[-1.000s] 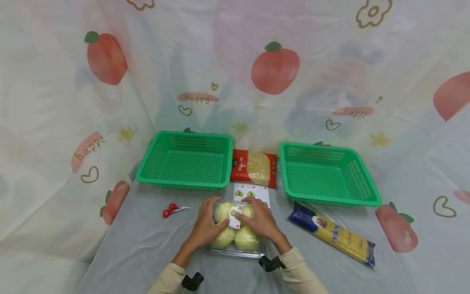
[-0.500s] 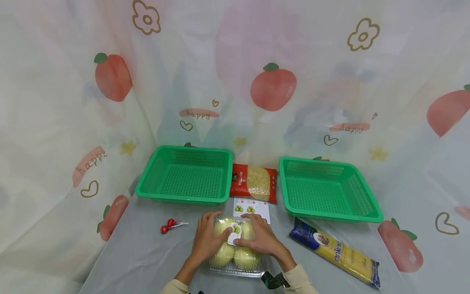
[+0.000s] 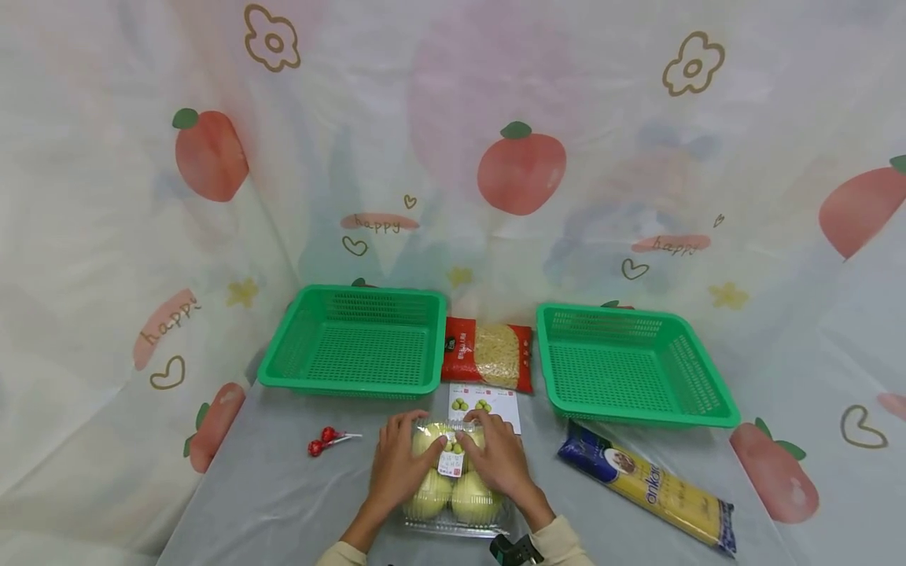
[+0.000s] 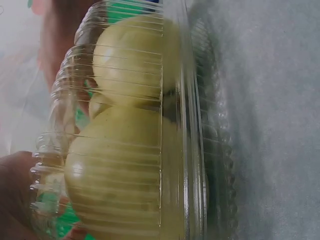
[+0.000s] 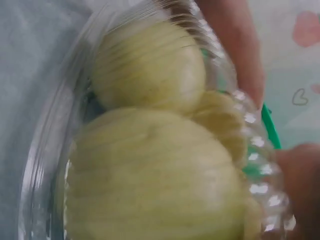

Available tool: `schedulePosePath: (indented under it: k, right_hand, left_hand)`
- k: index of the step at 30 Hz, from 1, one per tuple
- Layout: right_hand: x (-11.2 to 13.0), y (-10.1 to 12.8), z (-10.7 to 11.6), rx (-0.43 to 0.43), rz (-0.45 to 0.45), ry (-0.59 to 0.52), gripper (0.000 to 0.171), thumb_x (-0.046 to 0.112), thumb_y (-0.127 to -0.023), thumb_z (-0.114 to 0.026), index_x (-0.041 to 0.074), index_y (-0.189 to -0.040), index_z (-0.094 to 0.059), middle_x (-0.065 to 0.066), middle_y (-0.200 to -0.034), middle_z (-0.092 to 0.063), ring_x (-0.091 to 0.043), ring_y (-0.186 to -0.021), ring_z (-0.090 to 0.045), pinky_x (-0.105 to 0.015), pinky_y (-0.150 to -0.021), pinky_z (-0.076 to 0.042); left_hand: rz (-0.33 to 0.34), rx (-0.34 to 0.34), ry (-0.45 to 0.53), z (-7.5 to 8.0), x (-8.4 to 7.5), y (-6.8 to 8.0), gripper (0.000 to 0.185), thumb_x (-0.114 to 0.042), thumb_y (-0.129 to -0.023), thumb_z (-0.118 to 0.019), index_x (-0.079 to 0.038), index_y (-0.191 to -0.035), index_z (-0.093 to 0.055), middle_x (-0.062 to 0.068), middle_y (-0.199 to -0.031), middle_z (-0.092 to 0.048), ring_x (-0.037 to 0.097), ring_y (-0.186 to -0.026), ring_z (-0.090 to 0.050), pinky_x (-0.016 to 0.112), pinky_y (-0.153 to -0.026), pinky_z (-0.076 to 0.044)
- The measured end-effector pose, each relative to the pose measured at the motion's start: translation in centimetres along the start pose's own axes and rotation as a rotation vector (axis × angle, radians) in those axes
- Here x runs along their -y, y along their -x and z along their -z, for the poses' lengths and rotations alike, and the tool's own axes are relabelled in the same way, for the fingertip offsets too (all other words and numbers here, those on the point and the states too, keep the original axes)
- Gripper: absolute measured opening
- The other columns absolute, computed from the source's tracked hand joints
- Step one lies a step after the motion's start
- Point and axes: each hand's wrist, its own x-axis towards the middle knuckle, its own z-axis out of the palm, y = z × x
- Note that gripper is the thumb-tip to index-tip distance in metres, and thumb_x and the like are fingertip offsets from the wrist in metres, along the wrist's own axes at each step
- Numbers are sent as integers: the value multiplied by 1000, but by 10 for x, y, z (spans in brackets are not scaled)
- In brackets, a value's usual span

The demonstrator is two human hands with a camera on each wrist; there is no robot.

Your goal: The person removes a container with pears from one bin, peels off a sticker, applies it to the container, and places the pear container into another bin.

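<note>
A clear plastic clamshell box (image 3: 453,528) of round, pale green fruits (image 3: 473,501) sits on the table at the front middle in the head view. My left hand (image 3: 396,465) grips its left side, fingers reaching to the far edge, thumb on the lid. From the right side my right hand (image 3: 501,465) holds it likewise. Between the two thumbs a white label (image 3: 451,464) with a fruit picture lies on the lid. Both wrist views show fruits (image 4: 120,170) through the ribbed lid. Just beyond the box lies a white sheet of stickers (image 3: 499,402), partly hidden.
Two green plastic baskets stand at the back, one left (image 3: 354,388), one right (image 3: 647,415). Between them lies a red bag of pasta (image 3: 488,354). A blue-and-yellow spaghetti pack (image 3: 651,487) rests at the right, two red lollipops (image 3: 325,442) at the left.
The head view has tilted up, so everything sits lower in it. My right thumb has moved from the label's near part toward its far part. The box has stayed between my hands.
</note>
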Motion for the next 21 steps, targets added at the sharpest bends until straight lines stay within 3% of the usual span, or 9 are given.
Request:
schedulePosePath:
  k: [4,7,11,15,18,21]
  right_hand:
    - [2,3,11,125,17,-21,65,53,-90,-79,18,-142,-63,-16,-142,-59,-38,-122,-54,-61,-91,-45]
    - [3,2,13,161,-4,-33,78,61,-81,-84,21,-145,-62,-15,-145,-56,-37,-124,-53,-62,-93,-45]
    - [2,-2,-2,11,-50,-6,56,62,-86,-80,24,-126,-70,-8,-128,-68,-30,-112,-59,-52,-86,-47]
    - [1,-2,-11,-112,-91,14,36,57,-91,-78,28,-112,-72,-1,-112,-72,-25,-102,-62,-47,-81,-46]
    - [1,-1,-10,-98,-86,16,31,53,-96,-74,28,-114,-72,-1,-113,-71,-26,-103,-61,-47,-82,-46]
    - [0,0,-3,-3,-45,-10,41,50,-97,-73,23,-126,-70,-7,-126,-67,-30,-111,-58,-52,-87,-45]
  left_hand:
    - [9,-5,-10,-1,-1,-1,55,-48,-95,-77,-21,-140,-62,11,-141,-55,29,-122,-50,53,-97,-44]
    - [11,-5,-9,0,1,-2,53,-45,-96,-76,-21,-141,-62,11,-143,-55,31,-126,-49,54,-100,-43]
    - [1,7,0,2,3,-2,54,-41,-95,-77,-20,-143,-62,11,-144,-54,33,-130,-48,56,-102,-42]
    - [-47,64,-22,5,6,1,73,-50,-86,-83,-20,-147,-57,12,-144,-51,33,-132,-47,58,-103,-43]
    - [-83,98,-34,7,8,2,85,-58,-80,-84,-19,-150,-55,13,-145,-50,34,-133,-46,60,-103,-43]
    - [-77,90,-12,8,9,1,82,-58,-84,-82,-18,-150,-56,13,-146,-50,35,-132,-46,60,-102,-43]
